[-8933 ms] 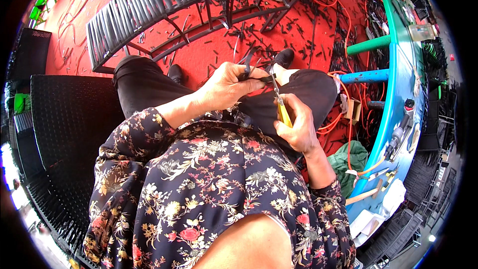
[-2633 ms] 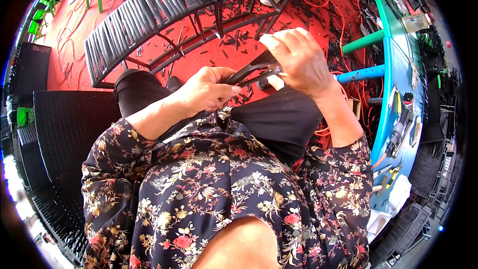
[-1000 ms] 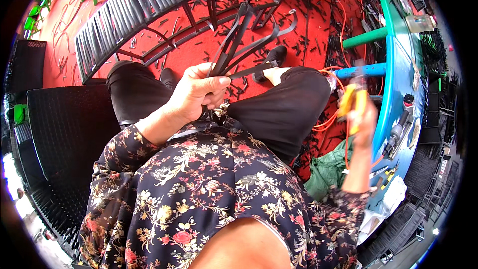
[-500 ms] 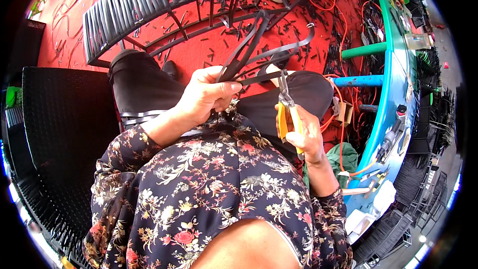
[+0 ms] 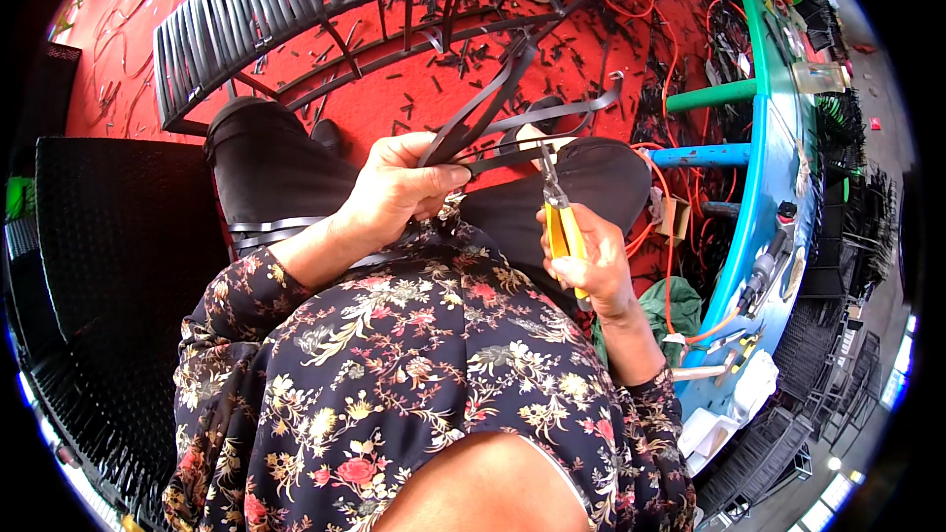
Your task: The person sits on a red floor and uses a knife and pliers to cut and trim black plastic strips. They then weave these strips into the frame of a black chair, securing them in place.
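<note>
Several flat black-grey strips (image 5: 483, 113) are bunched in my left hand (image 5: 392, 187), pinched between thumb and fingers above my lap. Their looped ends fan out forward and to the right. My right hand (image 5: 599, 261) is wrapped round cutting pliers (image 5: 567, 234) with yellow handles, the metal jaws pointing forward. The jaws are at the end of one strip that sticks out rightward from my left hand. Whether they grip that strip is too small to tell. The handles are nearly together.
Ahead stands a curved black frame (image 5: 286, 2) wrapped in strips. A dark woven panel (image 5: 118, 236) is at my left. At right, a curved blue-green bench (image 5: 778, 167) bears tools and a jar (image 5: 820, 77). Black scraps and orange cords lie on the red carpet (image 5: 394, 89).
The pliers' handles have come closer together, and the jaws have turned and moved slightly left. My left hand keeps its hold on the strips. The whole view has shifted a little.
</note>
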A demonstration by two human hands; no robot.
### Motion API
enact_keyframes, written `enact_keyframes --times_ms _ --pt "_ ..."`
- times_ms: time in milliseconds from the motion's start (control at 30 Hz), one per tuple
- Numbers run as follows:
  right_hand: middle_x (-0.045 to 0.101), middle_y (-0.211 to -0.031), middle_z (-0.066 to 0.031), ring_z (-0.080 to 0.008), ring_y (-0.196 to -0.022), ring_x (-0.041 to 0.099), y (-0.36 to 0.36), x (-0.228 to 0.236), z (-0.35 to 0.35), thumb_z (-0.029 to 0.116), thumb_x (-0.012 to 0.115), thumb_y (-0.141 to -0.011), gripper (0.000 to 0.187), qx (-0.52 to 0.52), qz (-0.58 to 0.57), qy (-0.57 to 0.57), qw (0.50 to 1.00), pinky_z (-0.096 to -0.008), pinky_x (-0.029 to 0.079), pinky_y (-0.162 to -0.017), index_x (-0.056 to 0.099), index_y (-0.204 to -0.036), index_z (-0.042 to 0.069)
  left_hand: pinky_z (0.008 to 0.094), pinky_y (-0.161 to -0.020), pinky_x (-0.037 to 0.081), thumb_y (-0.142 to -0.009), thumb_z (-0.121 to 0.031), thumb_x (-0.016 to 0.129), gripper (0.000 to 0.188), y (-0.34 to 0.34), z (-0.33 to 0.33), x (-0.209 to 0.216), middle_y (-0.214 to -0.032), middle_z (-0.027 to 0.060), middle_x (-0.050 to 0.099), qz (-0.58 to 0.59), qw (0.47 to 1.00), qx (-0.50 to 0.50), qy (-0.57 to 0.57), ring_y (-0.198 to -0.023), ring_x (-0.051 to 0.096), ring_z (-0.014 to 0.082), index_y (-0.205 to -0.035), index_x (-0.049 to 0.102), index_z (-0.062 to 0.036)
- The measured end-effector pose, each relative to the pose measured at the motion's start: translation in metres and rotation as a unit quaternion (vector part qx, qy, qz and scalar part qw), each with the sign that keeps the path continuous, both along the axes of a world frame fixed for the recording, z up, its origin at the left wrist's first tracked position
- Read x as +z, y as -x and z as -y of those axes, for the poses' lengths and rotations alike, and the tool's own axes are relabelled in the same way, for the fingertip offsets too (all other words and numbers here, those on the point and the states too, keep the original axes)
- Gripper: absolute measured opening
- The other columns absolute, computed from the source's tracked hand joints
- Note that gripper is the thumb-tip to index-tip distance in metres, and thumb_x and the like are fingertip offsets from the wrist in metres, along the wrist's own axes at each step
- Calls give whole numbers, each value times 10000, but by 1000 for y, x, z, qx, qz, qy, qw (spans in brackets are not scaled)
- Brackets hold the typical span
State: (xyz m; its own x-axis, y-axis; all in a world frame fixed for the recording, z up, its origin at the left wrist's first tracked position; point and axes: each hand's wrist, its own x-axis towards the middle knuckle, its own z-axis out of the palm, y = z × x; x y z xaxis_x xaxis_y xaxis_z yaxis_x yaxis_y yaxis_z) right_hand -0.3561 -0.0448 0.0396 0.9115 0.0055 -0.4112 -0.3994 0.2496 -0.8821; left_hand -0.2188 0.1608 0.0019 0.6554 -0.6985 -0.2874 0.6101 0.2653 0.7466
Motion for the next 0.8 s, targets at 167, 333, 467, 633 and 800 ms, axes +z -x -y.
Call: enact_keyframes --times_ms 167,333,467,633,800 --pt "465 -804 -1 -60 -705 447 5 -3 1 33 617 -701 456 -48 14 23 998 -181 374 -628 465 -1126 -31 218 -389 301 -791 -19 611 34 0 1 -2 -523 -20 449 13 1000 4 -8 -405 369 50 -816 589 -17" --pt "472 -871 -101 -208 -766 505 0 13 16 102 667 -614 514 -60 160 442 880 -288 428 -702 496 -1078 -38 194 -391 283 -764 6 655 66 3 0 -3 -568 -23 509 22 999 20 -13 -432 388 30 -809 619 -26" --pt "500 -939 -156 -308 -848 541 -4 31 31 125 701 -585 533 -9 226 642 733 -365 469 -733 507 -1059 -23 185 -402 287 -757 1 668 74 6 1 -2 -581 -40 529 56 996 23 -58 -449 398 15 -806 636 -45" --pt "502 -954 -156 -324 -889 524 -5 46 50 144 721 -566 583 16 205 699 685 -402 444 -793 497 -1081 -11 174 -423 303 -756 8 665 83 12 15 -2 -623 -37 565 80 994 20 -77 -484 432 11 -819 648 -45" --pt "498 -961 -146 -326 -904 511 -4 56 55 164 729 -560 608 50 182 726 661 -419 420 -808 488 -1096 4 174 -475 341 -763 13 657 75 15 17 -1 -653 -39 574 136 987 22 -84 -558 464 12 -830 644 -16"
